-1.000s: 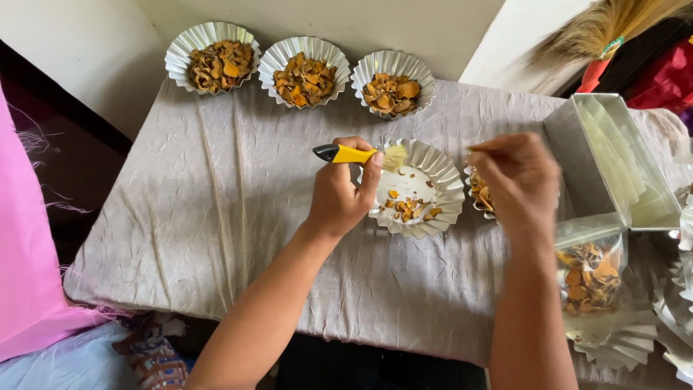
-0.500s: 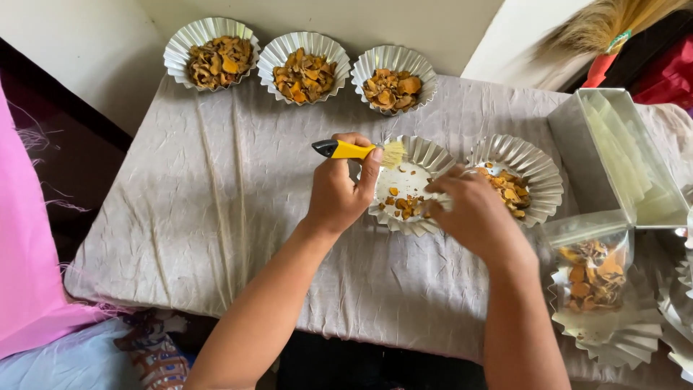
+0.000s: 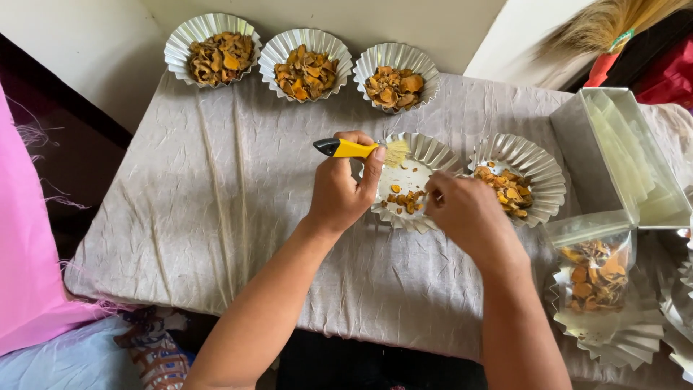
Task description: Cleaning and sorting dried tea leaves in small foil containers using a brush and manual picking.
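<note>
**Fluted foil, orange chips**

Yellow-handled brush [image 3: 355,150] gripped in closed left hand [image 3: 341,189], bristles over far rim of middle foil dish [image 3: 422,153]. Right hand [image 3: 465,214] curled at that dish's right edge, fingertips among few orange chips [image 3: 406,200]; anything pinched, impossible to tell. Fuller dish [image 3: 538,165] just right.

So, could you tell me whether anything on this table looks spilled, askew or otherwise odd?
Nothing looks spilled. The dried orange pieces stay inside the fluted foil dish between the left hand, which holds a yellow-handled brush, and the right hand. The cloth is wrinkled, and a clear bag lies across stacked dishes.
</note>
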